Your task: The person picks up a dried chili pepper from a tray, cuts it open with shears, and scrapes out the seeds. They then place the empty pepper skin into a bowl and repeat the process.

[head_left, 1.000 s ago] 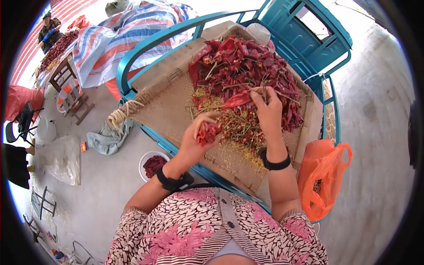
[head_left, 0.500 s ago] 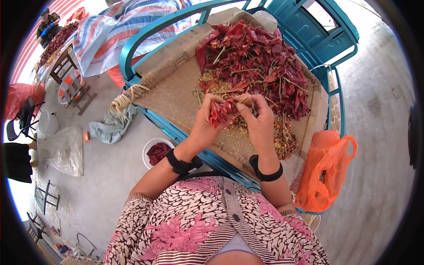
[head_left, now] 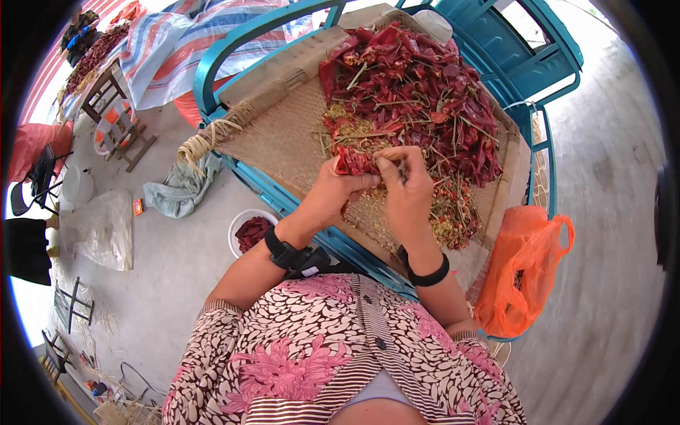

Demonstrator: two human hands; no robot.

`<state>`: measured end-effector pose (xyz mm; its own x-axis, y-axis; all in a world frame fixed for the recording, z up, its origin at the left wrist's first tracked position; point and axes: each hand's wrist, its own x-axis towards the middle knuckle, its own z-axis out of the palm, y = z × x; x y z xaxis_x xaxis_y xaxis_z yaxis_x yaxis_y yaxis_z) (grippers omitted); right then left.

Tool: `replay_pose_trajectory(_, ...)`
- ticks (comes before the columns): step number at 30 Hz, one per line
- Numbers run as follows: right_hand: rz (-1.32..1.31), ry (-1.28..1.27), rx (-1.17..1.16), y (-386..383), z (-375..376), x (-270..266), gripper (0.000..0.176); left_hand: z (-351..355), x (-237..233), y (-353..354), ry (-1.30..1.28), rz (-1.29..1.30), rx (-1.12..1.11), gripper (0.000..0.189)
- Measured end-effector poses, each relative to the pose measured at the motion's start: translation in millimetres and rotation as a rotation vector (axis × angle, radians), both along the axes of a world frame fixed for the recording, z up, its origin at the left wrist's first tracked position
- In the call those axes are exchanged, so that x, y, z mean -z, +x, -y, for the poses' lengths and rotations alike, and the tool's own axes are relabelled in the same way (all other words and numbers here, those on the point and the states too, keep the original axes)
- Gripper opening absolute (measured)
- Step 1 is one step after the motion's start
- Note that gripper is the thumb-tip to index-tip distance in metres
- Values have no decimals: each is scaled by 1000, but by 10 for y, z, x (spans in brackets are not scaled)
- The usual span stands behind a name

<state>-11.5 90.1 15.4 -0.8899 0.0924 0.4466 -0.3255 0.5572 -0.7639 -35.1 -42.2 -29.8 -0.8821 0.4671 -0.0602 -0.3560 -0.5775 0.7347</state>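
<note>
My left hand (head_left: 336,190) is closed around a dried red chili pepper (head_left: 354,162), whose wrinkled skin shows above the thumb. Beside it, my right hand (head_left: 406,176) pinches the pepper's right end between thumb and fingers; the exact grip point is partly hidden by the fingertips. Both hands are over a woven mat (head_left: 280,145) on a blue cart bed. Just beyond them lies a large heap of dried red chili peppers (head_left: 418,92) with stems mixed in. Yellowish seeds and broken bits (head_left: 453,219) are scattered under and right of my right hand.
A white bowl (head_left: 234,242) with dark red peppers stands on the floor left of the cart. An orange plastic bag (head_left: 520,283) is at the cart's right corner. The blue rail (head_left: 207,81) curves along the left. A grey-green sack (head_left: 177,195) lies on the floor.
My left hand has turned, and the pepper now lies more level, pointing toward the right fingers. My right fingers have curled in tighter at its end. The view has shifted slightly.
</note>
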Motion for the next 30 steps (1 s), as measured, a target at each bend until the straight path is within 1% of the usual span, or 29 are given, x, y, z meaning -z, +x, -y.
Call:
replay_pose_trajectory(2, 224, -449, -64, 34, 2, -115, 8, 98, 14, -62, -26, -25, 108, 22)
replay_pose_trajectory(3, 337, -673, -94, 50, -8, -159, 9, 139, 23, -87, -39, -37, 164, 26)
replay_pose_trajectory(6, 482, -999, -189, 15, -54, -139, 10, 206, 9, -129, 20, -51, 204, 41)
replay_pose_trajectory(9, 646, -1271, -309, -35, -144, -26, 9, 239, -10, -161, 42, -83, 218, 45)
replay_pose_trajectory(10, 700, -1357, -362, -51, -169, 14, 8, 258, 8, -180, 56, -89, 248, 44)
replay_pose_trajectory(13, 781, -1477, -309, -23, -201, 76, 9, 292, 107, -230, 109, -135, 328, 41)
replay_pose_trajectory(15, 893, -1844, -428, -58, -237, 132, 12, 293, 81, -247, 158, -209, 369, 40)
replay_pose_trajectory(16, 942, -2029, -489, -83, -259, 156, 14, 263, 23, -204, 77, -312, 333, 41)
replay_pose_trajectory(17, 875, -1948, -521, -117, -283, 169, 14, 207, -56, -145, -4, -418, 295, 42)
replay_pose_trajectory(19, 748, -1781, -577, -152, -307, 150, 14, 171, -78, -114, -85, -397, 271, 44)
replay_pose_trajectory(20, 635, -1663, -529, -150, -355, 88, 15, 183, -1, -145, -87, -273, 289, 47)
replay_pose_trajectory(23, 417, -1040, -68, -86, -513, -42, 17, 172, -23, -102, -140, -273, 226, 34)
replay_pose_trajectory(24, 444, -778, -26, -83, -636, -54, 22, 180, -37, -80, -152, -261, 210, 34)
replay_pose_trajectory(27, 446, 277, 168, -32, -835, -22, 27, 239, -146, -100, -194, -161, 193, 40)
replay_pose_trajectory(28, 334, 613, 243, -4, -881, -12, 31, 252, -174, -112, -208, -117, 195, 43)
replay_pose_trajectory(30, 513, 574, 320, -59, -963, -117, 29, 194, -114, -100, -200, -252, 83, 38)
